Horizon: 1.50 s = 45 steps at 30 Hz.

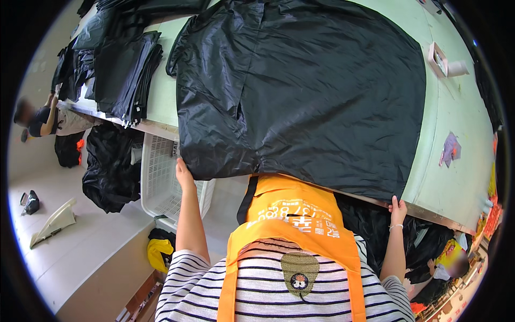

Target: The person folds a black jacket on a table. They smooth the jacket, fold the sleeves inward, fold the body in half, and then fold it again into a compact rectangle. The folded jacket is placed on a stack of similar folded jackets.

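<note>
Garment workshop: stacked dark fabric [126, 75], long worktable [464, 107]

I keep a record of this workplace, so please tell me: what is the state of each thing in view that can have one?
Black cloth: spread out, wrinkled
Left hand: closed on the cloth's near left corner
Right hand: closed on its near right corner
Dark stack: piled in layers
White basket: open-topped, partly hidden
Orange apron: worn
Purple scrap: crumpled
Black heap: loose, bunched
</note>
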Motion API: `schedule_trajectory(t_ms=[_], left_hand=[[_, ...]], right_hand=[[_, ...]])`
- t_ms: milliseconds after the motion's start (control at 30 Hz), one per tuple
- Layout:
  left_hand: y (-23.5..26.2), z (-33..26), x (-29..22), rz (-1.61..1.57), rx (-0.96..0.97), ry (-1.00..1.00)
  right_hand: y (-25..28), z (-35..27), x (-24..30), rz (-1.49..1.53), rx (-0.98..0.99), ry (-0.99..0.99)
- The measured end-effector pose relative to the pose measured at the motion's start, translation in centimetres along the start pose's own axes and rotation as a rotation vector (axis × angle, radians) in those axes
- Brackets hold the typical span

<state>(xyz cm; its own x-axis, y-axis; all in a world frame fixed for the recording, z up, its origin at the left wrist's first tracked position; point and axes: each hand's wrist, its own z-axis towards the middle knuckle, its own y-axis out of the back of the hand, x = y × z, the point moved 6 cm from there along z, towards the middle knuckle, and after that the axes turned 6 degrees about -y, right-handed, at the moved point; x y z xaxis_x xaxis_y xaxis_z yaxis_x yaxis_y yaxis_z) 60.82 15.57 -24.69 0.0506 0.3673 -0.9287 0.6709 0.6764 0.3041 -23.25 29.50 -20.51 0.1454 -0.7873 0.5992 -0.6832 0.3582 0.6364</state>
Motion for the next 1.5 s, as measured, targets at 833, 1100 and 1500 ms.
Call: schedule_trajectory(t_ms=[833,1100,1500], left_hand=[[-11.3,2.3,-26.6,-0.567,0.610,0.170],[-19.3,13.0,-30.8,-0.188,0.575,-0.276],[-20.4,15.4,-19.7,0.374,0.484,-0.719]], right_hand=[[5.6,8.3,22.0,0.020,0.059,0.564],[0.7,22.3,26.4,-0.106,0.193,0.269],[-0.3,18.3,15.8,-0.044,-0.036,0.177]])
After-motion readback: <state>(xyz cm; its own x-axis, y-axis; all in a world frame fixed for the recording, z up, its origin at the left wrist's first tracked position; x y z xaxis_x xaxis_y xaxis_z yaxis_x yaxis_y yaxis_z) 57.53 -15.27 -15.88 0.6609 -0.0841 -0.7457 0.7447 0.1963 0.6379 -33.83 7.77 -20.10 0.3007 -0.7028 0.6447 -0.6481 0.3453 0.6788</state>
